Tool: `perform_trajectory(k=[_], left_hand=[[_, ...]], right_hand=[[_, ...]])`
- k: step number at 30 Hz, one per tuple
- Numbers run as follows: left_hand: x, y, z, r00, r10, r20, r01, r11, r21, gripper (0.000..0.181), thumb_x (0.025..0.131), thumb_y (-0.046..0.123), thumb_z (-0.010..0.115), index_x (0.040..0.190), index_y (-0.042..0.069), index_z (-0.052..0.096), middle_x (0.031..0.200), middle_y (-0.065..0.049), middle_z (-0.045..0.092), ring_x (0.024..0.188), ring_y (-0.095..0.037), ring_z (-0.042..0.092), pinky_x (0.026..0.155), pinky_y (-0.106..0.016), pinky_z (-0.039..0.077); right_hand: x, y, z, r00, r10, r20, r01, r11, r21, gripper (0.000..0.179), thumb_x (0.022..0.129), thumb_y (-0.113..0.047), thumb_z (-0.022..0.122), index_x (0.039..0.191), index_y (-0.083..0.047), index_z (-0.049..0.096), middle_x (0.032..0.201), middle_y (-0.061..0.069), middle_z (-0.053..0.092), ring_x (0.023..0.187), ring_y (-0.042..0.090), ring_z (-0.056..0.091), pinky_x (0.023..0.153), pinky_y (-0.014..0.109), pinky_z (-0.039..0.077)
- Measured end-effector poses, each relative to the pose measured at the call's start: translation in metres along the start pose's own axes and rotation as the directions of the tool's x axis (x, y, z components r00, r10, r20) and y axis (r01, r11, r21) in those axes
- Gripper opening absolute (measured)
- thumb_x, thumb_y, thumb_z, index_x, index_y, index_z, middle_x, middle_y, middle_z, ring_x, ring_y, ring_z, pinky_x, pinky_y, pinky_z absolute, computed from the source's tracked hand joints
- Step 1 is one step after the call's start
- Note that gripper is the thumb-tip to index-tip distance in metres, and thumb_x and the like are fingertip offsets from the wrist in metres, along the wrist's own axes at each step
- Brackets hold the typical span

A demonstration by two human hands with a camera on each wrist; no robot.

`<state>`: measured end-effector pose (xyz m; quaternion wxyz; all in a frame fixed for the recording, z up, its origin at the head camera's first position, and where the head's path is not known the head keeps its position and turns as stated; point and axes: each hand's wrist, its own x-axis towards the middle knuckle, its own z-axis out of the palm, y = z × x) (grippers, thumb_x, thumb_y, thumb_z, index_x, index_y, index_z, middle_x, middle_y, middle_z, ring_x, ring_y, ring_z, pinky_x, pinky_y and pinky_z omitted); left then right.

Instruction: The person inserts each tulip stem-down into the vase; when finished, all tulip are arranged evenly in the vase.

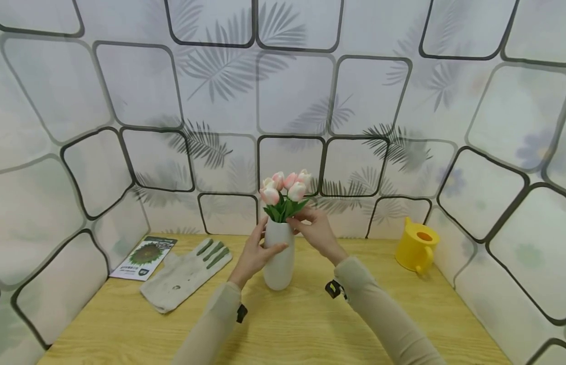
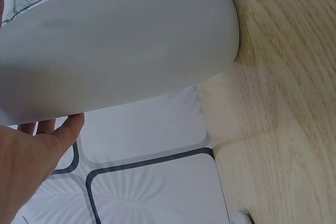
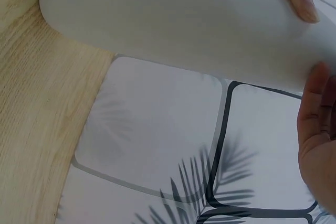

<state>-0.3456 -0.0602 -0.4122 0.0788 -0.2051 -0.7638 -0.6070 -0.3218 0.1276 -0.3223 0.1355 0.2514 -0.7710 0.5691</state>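
A white vase (image 1: 279, 258) stands upright on the table, holding a bunch of pink and white tulips (image 1: 285, 190) with green leaves. My left hand (image 1: 259, 253) grips the vase's upper left side, thumb across the front and fingers round the back. The left wrist view shows the vase (image 2: 136, 40) close up, with fingers of the left hand (image 2: 31, 156) against its side. At the vase's mouth, my right hand (image 1: 317, 230) pinches at the lower leaves of the tulips with curled fingers. Part of the right hand (image 3: 320, 135) shows beside the vase's upper end in the right wrist view; its fingertips are partly hidden.
A pair of pale gardening gloves (image 1: 187, 276) with green-striped fingers lies on the left. Behind them is a seed packet (image 1: 143, 258) with a sunflower picture. A yellow watering can (image 1: 415, 248) stands at the right. Patterned walls (image 1: 292, 101) enclose the wooden table (image 1: 283, 329).
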Motion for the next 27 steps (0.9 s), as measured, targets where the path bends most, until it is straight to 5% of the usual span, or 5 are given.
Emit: perform_trajectory(k=[10,16,27], left_hand=[[-0.002,0.0,0.003,1.0,-0.015,0.004,0.015,1.0,-0.006,0.089,0.085,0.037,0.077,0.156,0.033,0.023,0.15,-0.005,0.041,0.13,-0.031,0.048,0.099,-0.055,0.048],[0.0,0.001,0.003,1.0,-0.026,-0.003,0.026,1.0,0.004,0.088,0.084,0.039,0.077,0.154,0.038,0.024,0.149,-0.001,0.041,0.129,-0.028,0.048,0.1,-0.054,0.047],[-0.002,0.001,0.008,1.0,-0.014,-0.022,0.013,1.0,-0.014,0.089,0.086,0.029,0.078,0.156,0.03,0.024,0.151,-0.006,0.041,0.13,-0.032,0.048,0.099,-0.056,0.047]], right_hand=[[0.005,0.031,0.001,0.997,0.065,-0.045,-0.059,0.99,0.128,0.025,0.094,-0.008,0.066,0.115,0.005,0.069,0.097,0.022,0.069,0.078,0.014,0.064,0.062,0.04,0.06],[0.005,0.036,0.002,0.997,0.06,-0.056,-0.053,0.991,0.123,0.023,0.092,-0.013,0.07,0.108,0.004,0.072,0.091,0.017,0.069,0.076,0.012,0.064,0.062,0.039,0.06],[-0.01,0.056,-0.006,0.995,0.057,-0.079,-0.04,0.977,0.21,0.026,0.096,-0.01,0.064,0.11,0.012,0.067,0.103,0.028,0.068,0.085,0.015,0.069,0.069,0.039,0.061]])
